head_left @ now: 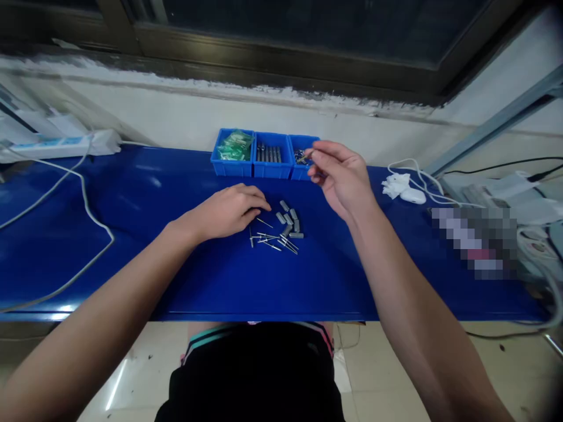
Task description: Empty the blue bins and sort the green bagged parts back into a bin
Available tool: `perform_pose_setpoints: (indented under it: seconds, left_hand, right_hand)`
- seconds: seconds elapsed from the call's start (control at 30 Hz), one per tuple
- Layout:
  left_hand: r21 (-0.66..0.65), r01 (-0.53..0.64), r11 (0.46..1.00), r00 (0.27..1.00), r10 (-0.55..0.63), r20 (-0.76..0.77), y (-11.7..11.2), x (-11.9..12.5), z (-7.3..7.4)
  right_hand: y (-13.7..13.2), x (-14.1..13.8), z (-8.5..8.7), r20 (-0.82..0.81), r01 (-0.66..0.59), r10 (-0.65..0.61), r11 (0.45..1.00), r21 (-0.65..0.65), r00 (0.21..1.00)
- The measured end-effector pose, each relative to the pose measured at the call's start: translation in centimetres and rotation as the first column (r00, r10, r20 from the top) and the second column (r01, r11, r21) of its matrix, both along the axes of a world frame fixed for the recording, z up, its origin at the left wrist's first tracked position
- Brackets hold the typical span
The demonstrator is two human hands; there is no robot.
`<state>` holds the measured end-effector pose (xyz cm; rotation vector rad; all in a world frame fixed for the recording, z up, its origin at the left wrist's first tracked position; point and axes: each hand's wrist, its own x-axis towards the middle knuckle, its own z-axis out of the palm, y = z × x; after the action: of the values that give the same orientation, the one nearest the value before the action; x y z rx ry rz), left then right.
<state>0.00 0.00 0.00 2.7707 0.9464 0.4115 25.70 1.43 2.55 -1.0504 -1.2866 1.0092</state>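
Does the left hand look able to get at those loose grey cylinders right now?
Probably yes: the left hand is close beside the grey cylinders, with nothing visible blocking the short gap across the blue tabletop.

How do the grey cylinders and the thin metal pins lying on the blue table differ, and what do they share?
The grey cylinders are short and stout; the metal pins are longer and slender. The cylinders look dull, while the pins look shinier. Most pins lie nearer the table's front edge than most cylinders. Both lie loose on the blue table.
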Motion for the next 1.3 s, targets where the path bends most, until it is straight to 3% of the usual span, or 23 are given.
perform_pose_setpoints:
  seconds: [0.13, 0.27, 0.4, 0.7, 1.1, 1.2, 1.3]
  left_hand:
    - [-0.036, 0.013, 0.999, 0.999, -0.014, -0.039, 0.2, 0.0, -0.5]
    - [-0.066, 0.009, 0.998, 0.999, -0.012, -0.038, 0.2, 0.0, -0.4]
    - [-0.082, 0.012, 0.997, 0.999, -0.014, -0.031, 0.2, -0.2, -0.4]
    - [-0.116, 0.008, 0.993, 1.0, -0.01, -0.02, 0.0, -0.3, 0.0]
    - [-0.092, -0.003, 0.996, 0.998, -0.003, -0.069, 0.2, -0.6, 0.4]
    - [-0.086, -0.11, 0.99, 0.988, 0.099, -0.117, 0.3, -0.8, 0.6]
    - [-0.08, -0.182, 0.98, 0.977, 0.171, -0.126, 0.2, -0.8, 1.0]
  right_hand:
    - [1.2, 1.0, -0.6, -0.134, 0.051, -0.075, 0.983, -0.179, 0.988]
    - [2.4, 1.5, -2.1, -0.222, 0.042, -0.134, 0.926, -0.375, 0.966]
    - [2.9, 1.6, -2.8, -0.199, 0.072, -0.175, 0.896, -0.437, 0.964]
    - [3.2, 1.2, -3.2, -0.106, 0.184, -0.246, 0.895, -0.406, 0.963]
    - [3.6, 1.3, -4.0, 0.017, 0.205, -0.211, 0.924, -0.324, 0.977]
    - [3.1, 1.0, -3.9, 0.152, 0.212, -0.183, 0.956, -0.203, 0.971]
    - [1.7, 0.1, -3.4, 0.429, 0.047, -0.067, 0.997, 0.058, 0.901]
